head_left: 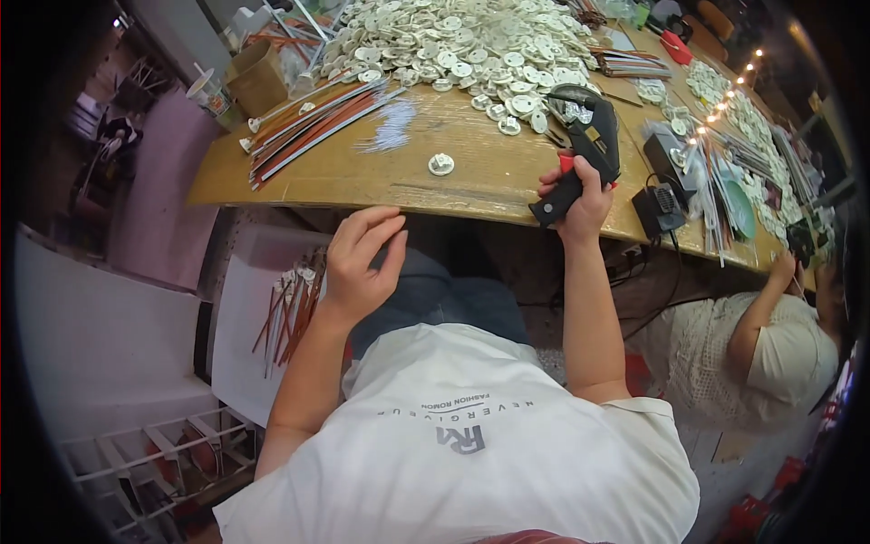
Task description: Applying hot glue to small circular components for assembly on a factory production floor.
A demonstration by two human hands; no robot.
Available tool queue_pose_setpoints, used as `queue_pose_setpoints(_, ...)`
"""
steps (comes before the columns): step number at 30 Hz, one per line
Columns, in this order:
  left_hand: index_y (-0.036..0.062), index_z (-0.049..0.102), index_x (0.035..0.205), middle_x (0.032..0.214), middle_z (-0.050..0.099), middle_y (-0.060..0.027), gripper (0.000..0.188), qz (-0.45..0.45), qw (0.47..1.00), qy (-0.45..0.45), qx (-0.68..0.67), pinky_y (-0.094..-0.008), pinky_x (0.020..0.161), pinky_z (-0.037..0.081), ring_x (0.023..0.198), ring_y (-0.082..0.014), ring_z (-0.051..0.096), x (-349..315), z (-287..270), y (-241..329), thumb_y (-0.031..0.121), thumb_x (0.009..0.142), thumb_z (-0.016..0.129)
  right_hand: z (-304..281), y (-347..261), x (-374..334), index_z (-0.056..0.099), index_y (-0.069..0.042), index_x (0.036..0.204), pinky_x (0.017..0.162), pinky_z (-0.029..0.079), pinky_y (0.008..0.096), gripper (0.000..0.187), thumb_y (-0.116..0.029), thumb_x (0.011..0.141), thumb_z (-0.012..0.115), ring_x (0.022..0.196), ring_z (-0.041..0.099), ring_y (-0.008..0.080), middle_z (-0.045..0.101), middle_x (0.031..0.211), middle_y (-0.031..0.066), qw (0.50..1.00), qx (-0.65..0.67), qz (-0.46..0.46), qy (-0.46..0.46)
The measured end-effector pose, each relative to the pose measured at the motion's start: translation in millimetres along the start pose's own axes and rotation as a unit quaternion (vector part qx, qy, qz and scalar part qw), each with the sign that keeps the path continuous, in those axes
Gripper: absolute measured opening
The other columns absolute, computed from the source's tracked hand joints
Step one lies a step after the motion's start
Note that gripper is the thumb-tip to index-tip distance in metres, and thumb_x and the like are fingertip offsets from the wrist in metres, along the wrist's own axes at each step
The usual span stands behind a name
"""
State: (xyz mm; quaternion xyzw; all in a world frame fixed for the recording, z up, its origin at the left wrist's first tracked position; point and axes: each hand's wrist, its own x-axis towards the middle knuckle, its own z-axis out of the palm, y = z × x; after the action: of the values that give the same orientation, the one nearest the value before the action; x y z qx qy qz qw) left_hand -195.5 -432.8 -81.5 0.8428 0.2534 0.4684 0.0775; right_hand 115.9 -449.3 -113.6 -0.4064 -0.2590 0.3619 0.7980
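Closest in is the white shirt (453, 435), and off the table's left front side sits a pale tray (240, 363) with some rods (292, 313) in it. White bits show among them, probably discs on the ends, so I'd guess that's the done batch, and it's a pretty small one tbh.

The left hand (362, 267) is just off the table's (349, 186) front edge, holding nothing, fingers loosely bent and thumb apart. The right hand (583, 195) is wrapped around the handle of a black tool (594, 145) with red bits, over the table's front edge.

One lone disc (440, 164) sits near the middle of the table's front edge, and neither hand is touching it. Looks like that piece isn't finished.

Farther in, the table's left part has a bundle of brown and silver rods (313, 136), with thin white strips (391, 124) beside it. Then there's the huge disc pile (489, 45) at the table's back. Judging by that heap, way more is left than done. Someone else (743, 354) sits along the table's right part.
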Motion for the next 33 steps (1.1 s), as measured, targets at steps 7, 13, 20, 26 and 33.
queue_pose_setpoints(7,-0.0041,0.07,0.103,0.109,0.07,-0.0172,0.018,-0.088,0.996,0.03,0.014,-0.0355,0.086,0.055,0.097,-0.0299,0.069,-42,-21,-19,-0.007,0.086,0.069,2,-3,2,0.066,0.004,0.107,0.053,0.056,0.031,0.034,-0.027,0.094,0.061,0.055,0.066,0.0212,0.068,0.072,0.0152,0.999,-0.034,-0.024,0.009)
queue_pose_setpoints(13,-0.0032,0.07,0.105,0.11,0.07,-0.0163,0.021,-0.121,0.991,0.045,0.021,-0.0365,0.086,0.056,0.097,-0.0308,0.069,-42,-26,-38,-0.007,0.084,0.071,3,-2,-1,0.067,0.004,0.108,0.053,0.055,0.0296,0.035,-0.027,0.094,0.062,0.055,0.067,0.0208,0.069,0.072,0.0143,0.998,-0.061,0.0,0.01)
queue_pose_setpoints(20,-0.002,0.07,0.105,0.104,0.069,-0.016,0.023,-0.105,0.992,0.06,0.028,-0.0374,0.082,0.054,0.093,-0.0317,0.068,3,-27,-101,-0.007,0.082,0.072,2,-5,-1,0.065,0.003,0.111,0.053,0.055,0.0306,0.036,-0.03,0.095,0.061,0.055,0.066,0.0205,0.069,0.074,0.0141,0.993,-0.104,0.013,0.05)
queue_pose_setpoints(26,0.0026,0.072,0.104,0.095,0.066,-0.0093,0.021,-0.082,0.994,0.05,0.052,-0.0408,0.079,0.049,0.088,-0.0299,0.063,43,-4,-156,0.005,0.084,0.073,6,-5,0,0.063,0.005,0.114,0.055,0.055,0.0294,0.037,-0.028,0.098,0.058,0.056,0.065,0.0198,0.068,0.075,0.015,0.988,-0.145,0.0,0.05)
queue_pose_setpoints(33,0.0057,0.071,0.096,0.097,0.063,-0.0074,0.016,-0.064,0.951,-0.132,0.272,-0.0417,0.085,0.041,0.097,-0.0263,0.059,88,-15,-207,0.017,0.085,0.075,-7,-5,2,0.06,0.004,0.121,0.057,0.055,0.0289,0.044,-0.034,0.1,0.054,0.062,0.066,0.018,0.068,0.08,0.0124,0.987,-0.146,0.035,0.061)
